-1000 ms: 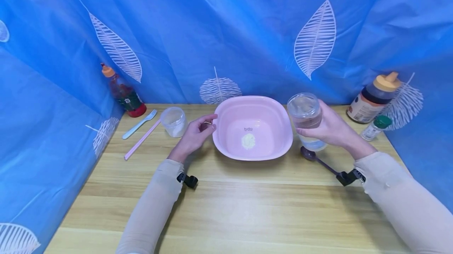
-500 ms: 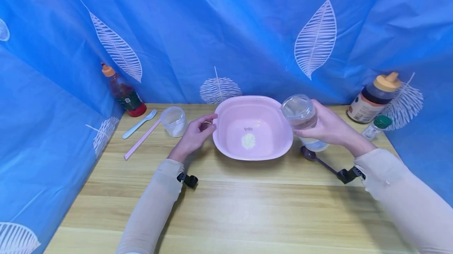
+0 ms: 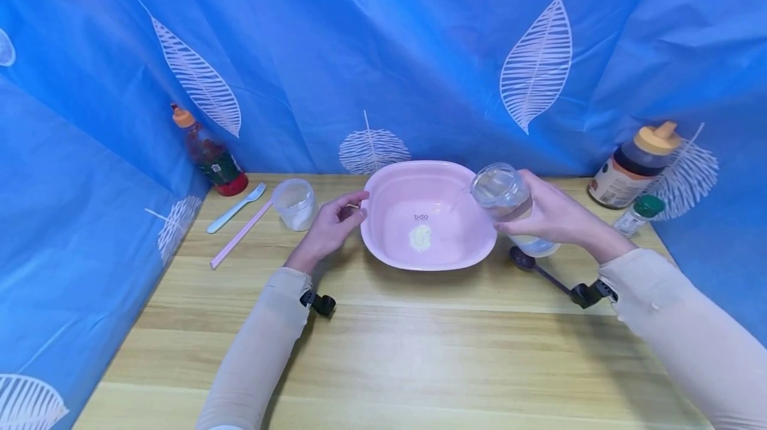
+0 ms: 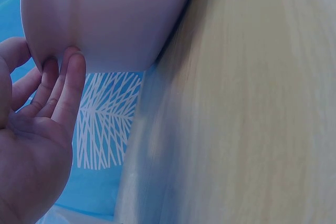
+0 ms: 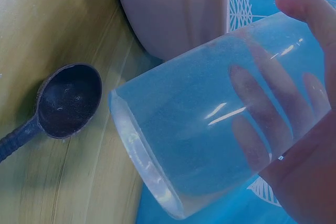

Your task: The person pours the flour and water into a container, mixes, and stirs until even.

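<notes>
A pink basin [image 3: 389, 200] stands at the back middle of the table, with a small patch of pale powder [image 3: 421, 237] on its floor. My left hand [image 3: 328, 227] pinches its left rim; the left wrist view has the fingertips [image 4: 76, 59] under the rim edge. In my right hand [image 3: 554, 212] is a clear cup [image 5: 184, 124] of water, fingers wrapped round its side. The cup tilts left, its mouth over the basin's right rim, and a faint clear streak runs from the lip into the basin.
A dark spoon [image 3: 523, 258] lies below the cup. To the left are a small clear tub [image 3: 295, 206], a pink straw [image 3: 240, 235], a light-blue fork [image 3: 236, 209] and a red sauce bottle [image 3: 218, 164]. A yellow-capped bottle [image 3: 629, 167] and green-capped jar [image 3: 638, 215] stand right.
My right hand has shifted left and tipped the cup further toward the basin; a faint streak of water now shows at its lip. The left hand and basin stay put.
</notes>
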